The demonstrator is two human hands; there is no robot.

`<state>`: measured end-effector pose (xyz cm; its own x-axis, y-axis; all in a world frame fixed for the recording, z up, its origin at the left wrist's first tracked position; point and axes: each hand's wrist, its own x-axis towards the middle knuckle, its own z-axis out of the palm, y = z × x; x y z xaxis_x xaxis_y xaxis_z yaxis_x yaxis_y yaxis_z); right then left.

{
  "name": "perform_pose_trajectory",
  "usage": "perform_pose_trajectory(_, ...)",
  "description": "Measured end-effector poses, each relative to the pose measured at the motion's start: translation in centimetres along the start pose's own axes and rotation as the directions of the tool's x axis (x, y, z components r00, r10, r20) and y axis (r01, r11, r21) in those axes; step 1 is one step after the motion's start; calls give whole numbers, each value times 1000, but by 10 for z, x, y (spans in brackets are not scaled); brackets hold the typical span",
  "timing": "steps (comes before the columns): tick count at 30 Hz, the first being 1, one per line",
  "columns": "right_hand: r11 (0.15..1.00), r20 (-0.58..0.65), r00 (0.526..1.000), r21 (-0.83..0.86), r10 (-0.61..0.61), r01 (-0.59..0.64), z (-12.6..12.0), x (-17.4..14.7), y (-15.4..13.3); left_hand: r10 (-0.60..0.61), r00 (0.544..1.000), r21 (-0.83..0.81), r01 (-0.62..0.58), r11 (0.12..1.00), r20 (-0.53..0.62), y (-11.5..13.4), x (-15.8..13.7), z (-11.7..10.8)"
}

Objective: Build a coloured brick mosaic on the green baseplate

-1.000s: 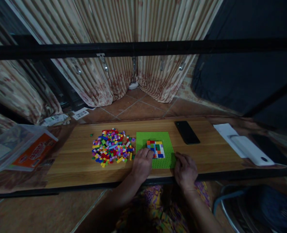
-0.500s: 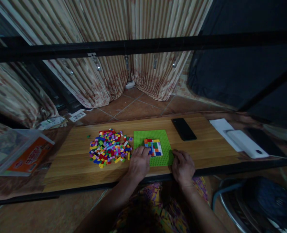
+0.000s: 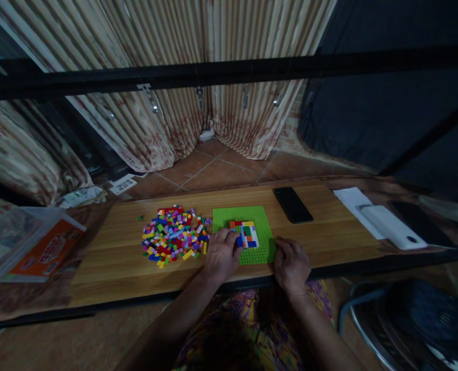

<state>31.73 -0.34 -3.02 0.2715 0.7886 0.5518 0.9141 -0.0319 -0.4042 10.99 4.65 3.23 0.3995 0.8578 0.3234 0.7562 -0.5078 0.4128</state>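
Toy-brick patch (image 3: 249, 233), roughly square, sits near the middle of a green studded baseplate (image 3: 221, 214) on the wooden tabletop (image 3: 337, 242), between the two hands I am watching over the head feed. I read the step in hand as work at the patch's left edge: setting a brick, or pressing one down. The left hand (image 3: 221, 253) lies there over the plate, its fingers curled and bunched, the tips beside a blue brick (image 3: 239, 241). From my end I cannot tell whether they grip that brick or merely push on it, since the hand covers the contact. The right hand (image 3: 292, 264) is at the plate's near right corner, fingers bent inward; it seems to be steadying the plate, but I cannot make out whether they pinch the edge or just rest against it.

As I judge it, the next move here calls for lining a brick up with the studs, then pressing straight down while the plate is held from sliding. Loose bricks (image 3: 175, 234) are heaped just left of the plate, well within the left hand's reach.

As for looks, the patch lies flat and parallel to the plate, orange and red along its far left, yellow along the far right, white down the right side, green inside, and blue toward the near side. I cannot tell how many layers it has.
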Motion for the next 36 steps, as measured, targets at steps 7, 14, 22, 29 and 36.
perform_pose_trajectory(7, 1000, 8, 1000, 15, 10, -10, 0, 0, 0, 2, 1000, -6, -2, 1000, -27, -2, -2, 3)
perform_pose_trajectory(14, 1000, -2, 1000, 19, -1, 1, -1, 0, 0, 13, 1000, 31, -13, 999, -14, -3, -1, 5)
perform_pose_trajectory(22, 1000, 2, 1000, 22, -3, 3, 1, 0, 2, 31, 999, 71, -29, 997, -23, -2, -6, 8)
perform_pose_trajectory(29, 1000, -3, 1000, 13, -15, 15, 2, 0, 3, -5, 998, 30, 7, 1000, -66, -3, -15, 5)
perform_pose_trajectory(36, 1000, -9, 1000, 8, -9, 9, 2, -1, 3, -42, 994, -100, 32, 994, -97, -5, -14, 3)
